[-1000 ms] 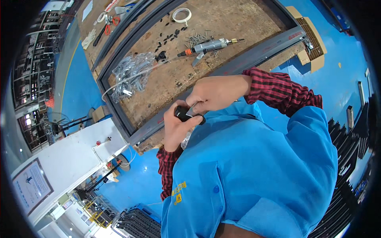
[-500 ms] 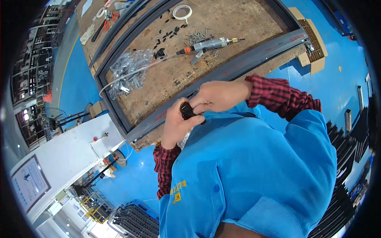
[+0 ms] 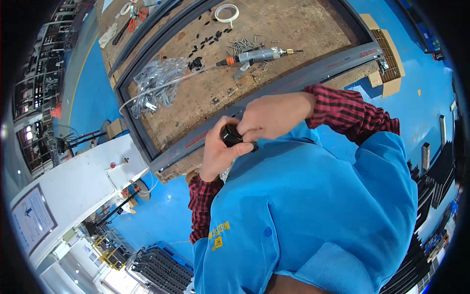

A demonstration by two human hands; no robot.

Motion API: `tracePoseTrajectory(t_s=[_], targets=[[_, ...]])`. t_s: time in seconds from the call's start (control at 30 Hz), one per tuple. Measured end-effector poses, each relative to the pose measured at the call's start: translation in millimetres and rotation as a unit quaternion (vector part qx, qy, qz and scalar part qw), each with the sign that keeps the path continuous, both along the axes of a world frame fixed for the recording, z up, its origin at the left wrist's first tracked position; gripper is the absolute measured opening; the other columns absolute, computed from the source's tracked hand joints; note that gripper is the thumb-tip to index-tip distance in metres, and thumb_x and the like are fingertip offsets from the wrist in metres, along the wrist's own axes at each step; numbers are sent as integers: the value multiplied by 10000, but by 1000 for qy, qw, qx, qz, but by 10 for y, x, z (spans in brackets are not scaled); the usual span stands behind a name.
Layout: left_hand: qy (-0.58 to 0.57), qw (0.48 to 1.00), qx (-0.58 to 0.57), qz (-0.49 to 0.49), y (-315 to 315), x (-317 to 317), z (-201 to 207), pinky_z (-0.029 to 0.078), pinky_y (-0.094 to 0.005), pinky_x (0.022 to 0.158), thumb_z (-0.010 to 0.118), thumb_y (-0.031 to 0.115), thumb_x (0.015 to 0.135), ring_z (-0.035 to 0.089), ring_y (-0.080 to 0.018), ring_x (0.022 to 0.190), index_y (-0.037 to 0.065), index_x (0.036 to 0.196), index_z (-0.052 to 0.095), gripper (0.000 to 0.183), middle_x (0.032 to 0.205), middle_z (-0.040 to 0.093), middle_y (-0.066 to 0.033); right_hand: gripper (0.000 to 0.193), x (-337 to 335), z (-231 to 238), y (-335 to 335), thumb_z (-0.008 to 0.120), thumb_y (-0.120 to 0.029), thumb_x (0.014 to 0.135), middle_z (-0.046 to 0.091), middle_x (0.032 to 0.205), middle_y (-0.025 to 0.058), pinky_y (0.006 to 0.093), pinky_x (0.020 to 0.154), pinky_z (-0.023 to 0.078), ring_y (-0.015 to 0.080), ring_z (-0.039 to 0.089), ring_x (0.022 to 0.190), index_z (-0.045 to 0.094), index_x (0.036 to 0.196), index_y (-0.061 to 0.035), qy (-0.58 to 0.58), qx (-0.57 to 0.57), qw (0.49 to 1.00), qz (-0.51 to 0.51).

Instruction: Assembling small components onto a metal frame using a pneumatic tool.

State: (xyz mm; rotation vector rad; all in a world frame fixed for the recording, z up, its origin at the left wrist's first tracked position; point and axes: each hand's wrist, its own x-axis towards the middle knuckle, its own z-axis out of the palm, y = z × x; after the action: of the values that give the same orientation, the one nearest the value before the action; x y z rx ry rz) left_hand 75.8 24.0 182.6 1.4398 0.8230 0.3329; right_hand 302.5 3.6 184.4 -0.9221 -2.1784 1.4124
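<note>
My left hand (image 3: 216, 153) is closed round a small glossy black part (image 3: 229, 135), held just in front of my body, above the near rail of a dark grey metal frame (image 3: 313, 70). The exact kind of the part cannot be made out. From the right, my right hand (image 3: 274, 116) meets it with fingers bent and pressed together at the part's side; whatever they pinch is hidden. Beyond my hands, inside the frame, an air drill (image 3: 259, 55) with a bit fitted lies on the wooden workbench (image 3: 289, 24).
Loose screws (image 3: 240, 46), small black pieces (image 3: 211, 39), clear plastic bags (image 3: 159, 83) and a tape roll (image 3: 226, 13) lie inside the frame. A pale air hose (image 3: 161, 89) crosses its left side. Orange-handled scissors (image 3: 132, 23) rest far left; an open cardboard box (image 3: 391, 59) stands right.
My hands stay together at the black part, with only a slight shift of the fingers. The whole view has tilted a little; the bench things keep their places.
</note>
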Motion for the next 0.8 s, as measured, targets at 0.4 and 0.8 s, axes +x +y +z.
tracePoseTrajectory(t_s=[0.4,0.8], targets=[[4,998,-4,60,-16,17,-64,415,-270,678,747,175,838,507,-159,730,24,1067,578,322,911,622,-69,225,-20,37,43,612,-209,906,615,678,130,434,603,433,317,507,564,644,788,-21,-68,-41,996,43],[33,985,148,84,127,203,147,450,-342,799,682,260,910,560,-227,870,26,1273,438,495,1010,581,-119,206,-17,-238,271,715,-205,845,595,689,65,350,567,419,220,458,565,643,839,-13,63,65,984,-157]])
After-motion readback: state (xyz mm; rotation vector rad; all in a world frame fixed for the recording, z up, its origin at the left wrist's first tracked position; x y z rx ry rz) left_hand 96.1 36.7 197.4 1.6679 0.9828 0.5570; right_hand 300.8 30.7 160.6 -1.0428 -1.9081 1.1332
